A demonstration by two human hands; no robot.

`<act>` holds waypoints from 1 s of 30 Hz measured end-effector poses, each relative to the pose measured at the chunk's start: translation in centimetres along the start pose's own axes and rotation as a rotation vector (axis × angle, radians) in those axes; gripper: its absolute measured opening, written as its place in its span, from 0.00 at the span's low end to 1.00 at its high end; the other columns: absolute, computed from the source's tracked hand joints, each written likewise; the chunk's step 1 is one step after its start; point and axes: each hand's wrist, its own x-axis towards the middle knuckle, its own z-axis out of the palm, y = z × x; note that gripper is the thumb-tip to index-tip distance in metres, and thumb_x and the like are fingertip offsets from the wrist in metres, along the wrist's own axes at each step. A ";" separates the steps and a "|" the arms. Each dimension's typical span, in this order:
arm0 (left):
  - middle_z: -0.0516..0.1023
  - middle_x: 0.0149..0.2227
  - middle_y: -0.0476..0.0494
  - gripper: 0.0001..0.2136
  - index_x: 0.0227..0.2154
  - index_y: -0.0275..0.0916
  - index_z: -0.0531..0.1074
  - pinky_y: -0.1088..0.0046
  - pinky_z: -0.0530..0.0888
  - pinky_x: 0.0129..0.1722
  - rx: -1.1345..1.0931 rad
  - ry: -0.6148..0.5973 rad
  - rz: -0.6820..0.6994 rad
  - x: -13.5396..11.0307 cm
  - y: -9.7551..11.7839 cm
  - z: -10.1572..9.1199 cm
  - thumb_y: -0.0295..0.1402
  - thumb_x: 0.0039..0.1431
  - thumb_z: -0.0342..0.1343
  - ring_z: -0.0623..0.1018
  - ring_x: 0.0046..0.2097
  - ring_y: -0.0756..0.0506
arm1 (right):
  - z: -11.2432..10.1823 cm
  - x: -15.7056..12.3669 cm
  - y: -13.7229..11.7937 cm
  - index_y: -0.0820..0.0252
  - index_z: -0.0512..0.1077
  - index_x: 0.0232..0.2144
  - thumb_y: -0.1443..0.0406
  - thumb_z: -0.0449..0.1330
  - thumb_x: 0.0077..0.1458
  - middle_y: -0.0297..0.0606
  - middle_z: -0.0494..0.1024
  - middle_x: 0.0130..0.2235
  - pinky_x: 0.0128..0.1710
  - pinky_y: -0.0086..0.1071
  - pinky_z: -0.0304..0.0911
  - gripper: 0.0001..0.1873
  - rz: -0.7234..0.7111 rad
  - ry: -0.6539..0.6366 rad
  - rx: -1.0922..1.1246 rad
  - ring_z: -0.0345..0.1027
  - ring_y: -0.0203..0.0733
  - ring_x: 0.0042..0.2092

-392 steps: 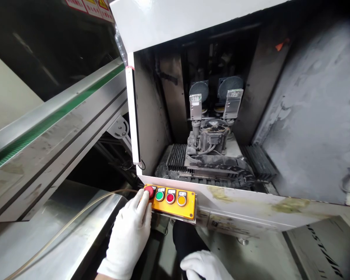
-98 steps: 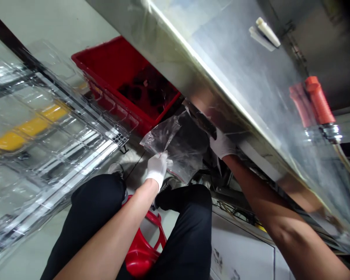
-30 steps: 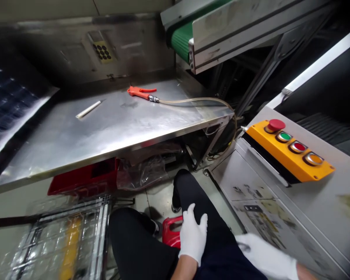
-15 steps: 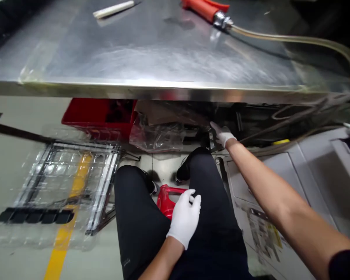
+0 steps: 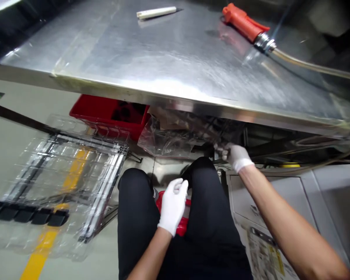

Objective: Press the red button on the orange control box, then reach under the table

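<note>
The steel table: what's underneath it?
A red crate and a clear plastic bag sit beneath the steel table, with the right hand reaching in beside them; the tabletop hides whatever lies further back.

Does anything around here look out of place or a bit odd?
Yes. Clear plastic trays lie loose on the floor, across the yellow floor line, where someone could step on them. A crumpled clear plastic bag is bunched under the steel table, beside a red crate, near the gloved right hand.

Stainless steel table (image 5: 105,50) overhead; pale grey floor (image 5: 8,124) with yellow stripe (image 5: 35,266); red crate (image 5: 105,114) beyond table edge.
</note>
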 end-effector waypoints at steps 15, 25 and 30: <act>0.82 0.45 0.34 0.13 0.47 0.35 0.69 0.63 0.83 0.45 -0.489 0.119 -0.008 1.9 6.5 0.2 0.24 0.59 0.59 0.85 0.43 0.41 | -3.5 -21.9 13.5 0.63 0.69 0.41 0.50 0.81 0.35 0.38 0.77 0.30 0.22 0.23 0.62 0.38 0.319 -0.289 0.268 0.64 0.32 0.26; 0.81 0.41 0.38 0.19 0.47 0.34 0.72 0.73 0.79 0.26 -0.249 0.276 0.051 -5.8 7.1 -4.0 0.37 0.58 0.68 0.83 0.35 0.44 | -9.3 -17.3 10.4 0.62 0.74 0.47 0.61 0.72 0.52 0.31 0.68 0.29 0.17 0.20 0.61 0.22 0.347 -0.093 0.408 0.62 0.30 0.23; 0.73 0.30 0.53 0.23 0.51 0.38 0.69 0.78 0.74 0.23 -0.184 0.305 0.212 -9.8 8.7 -3.2 0.43 0.58 0.68 0.74 0.25 0.52 | -8.8 -19.1 10.1 0.60 0.70 0.37 0.61 0.77 0.43 0.25 0.56 0.26 0.11 0.17 0.46 0.23 0.308 -0.105 0.435 0.47 0.25 0.19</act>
